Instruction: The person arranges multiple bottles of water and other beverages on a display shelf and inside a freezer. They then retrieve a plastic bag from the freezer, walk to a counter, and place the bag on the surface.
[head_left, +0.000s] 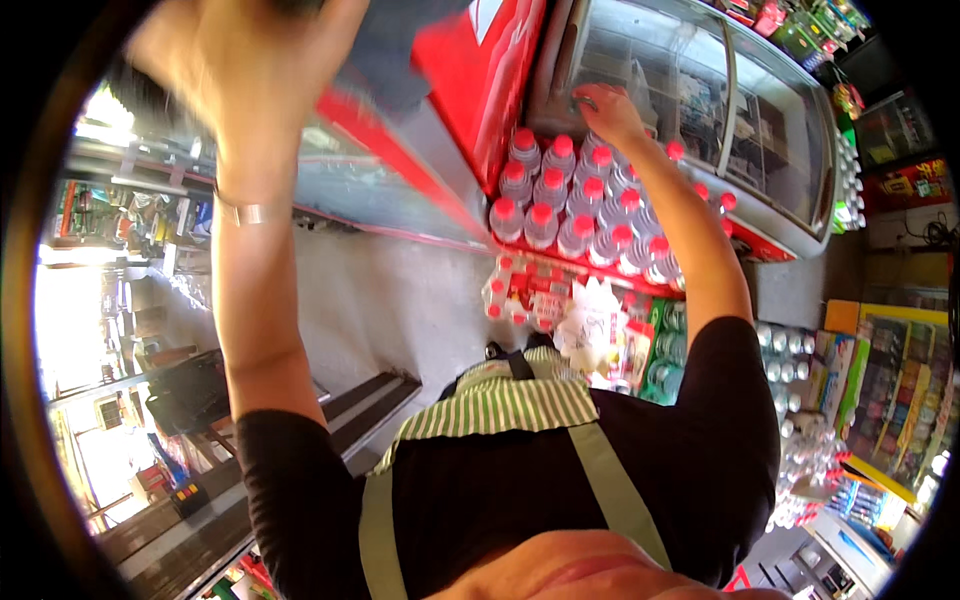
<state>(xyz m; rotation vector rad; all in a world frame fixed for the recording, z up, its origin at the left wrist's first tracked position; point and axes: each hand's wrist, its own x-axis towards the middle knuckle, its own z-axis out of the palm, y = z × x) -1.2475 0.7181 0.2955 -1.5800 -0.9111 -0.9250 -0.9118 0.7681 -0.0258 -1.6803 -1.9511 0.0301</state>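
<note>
My left hand point(255, 70) is raised high at the upper left, smeared by motion, with its fingertips cut off by the picture's edge. It is nearest to a red cooler point(480, 90) with a dark grey panel, and I cannot tell if it touches it. A metal band point(240, 212) circles that wrist. Reaching over rows of clear bottles with red caps point(565, 205), my right hand point(612, 115) is at the near corner of a glass-topped chest freezer point(550, 100). Its fingers are curled round something small and dark that I cannot make out.
Wrapped bottle packs point(530, 290) and a torn white carton point(590, 325) sit below the bottle rows. Green bottles point(665, 365) stand by my right side. A dark slatted bench point(360, 410) lies to the left. A yellow-framed display case point(900, 390) is at the far right.
</note>
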